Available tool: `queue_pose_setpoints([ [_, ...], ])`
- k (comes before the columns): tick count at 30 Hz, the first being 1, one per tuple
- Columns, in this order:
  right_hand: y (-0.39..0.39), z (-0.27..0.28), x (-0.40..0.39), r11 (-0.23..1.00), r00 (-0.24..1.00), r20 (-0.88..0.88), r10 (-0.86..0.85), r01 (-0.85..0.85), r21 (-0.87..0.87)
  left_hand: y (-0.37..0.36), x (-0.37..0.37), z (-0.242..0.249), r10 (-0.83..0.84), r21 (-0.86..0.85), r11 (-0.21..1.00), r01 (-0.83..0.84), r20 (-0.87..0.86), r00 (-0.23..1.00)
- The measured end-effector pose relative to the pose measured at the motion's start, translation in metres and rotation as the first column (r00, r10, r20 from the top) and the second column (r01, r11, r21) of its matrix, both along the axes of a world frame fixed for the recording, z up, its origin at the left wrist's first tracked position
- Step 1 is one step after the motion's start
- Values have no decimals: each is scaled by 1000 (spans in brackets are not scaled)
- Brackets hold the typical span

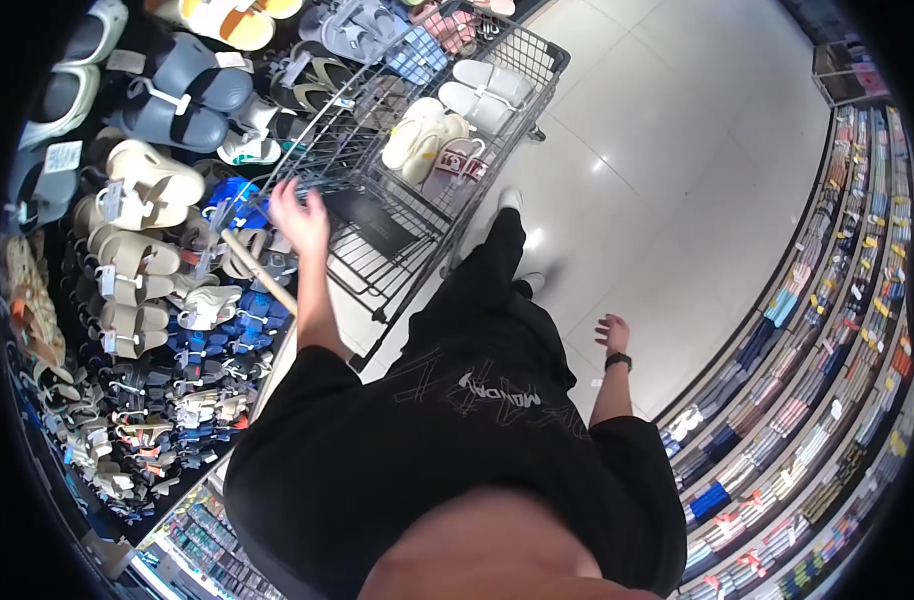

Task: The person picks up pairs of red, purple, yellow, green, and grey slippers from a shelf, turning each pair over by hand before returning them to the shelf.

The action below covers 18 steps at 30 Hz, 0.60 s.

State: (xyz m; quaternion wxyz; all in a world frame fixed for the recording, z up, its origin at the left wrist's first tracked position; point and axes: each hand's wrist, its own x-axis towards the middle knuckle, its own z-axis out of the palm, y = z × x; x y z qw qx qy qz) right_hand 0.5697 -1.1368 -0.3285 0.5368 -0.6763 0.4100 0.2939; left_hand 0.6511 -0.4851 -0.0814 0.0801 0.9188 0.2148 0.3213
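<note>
While the head camera looks steeply down over a black T-shirt with pale lettering and black trousers, the person's left hand is raised at the near rim of a grey wire shopping cart, its fingers spread and loosely curled. It looks to be touching or just over the rim, and I cannot tell whether it grips the wire. The cart stands on glossy pale floor tiles and carries several pairs of slippers: cream foam slides, white strapped slides and a pinkish pair just beside them. To the left of the cart, close against it, a tall display rack of hanging sandals and slippers runs down the frame, beige, grey, blue and white pairs with tags. The right hand hangs low at the person's side, well apart from the cart, fingers open and holding nothing; a black wristband sits on that wrist. Along the right edge, shelves of small colourful packaged goods curve away.
</note>
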Motion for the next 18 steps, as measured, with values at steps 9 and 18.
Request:
queue_pose_setpoints([
  [9, -30, 42, -56, 797, 817, 90, 570, -522, -304, -146, 317, -272, -592, -875, 483, 28, -303, 747],
  [18, -42, 183, 95, 892, 931, -137, -339, 272, -362, -190, 400, -364, -646, -816, 530, -231, -566, 512],
])
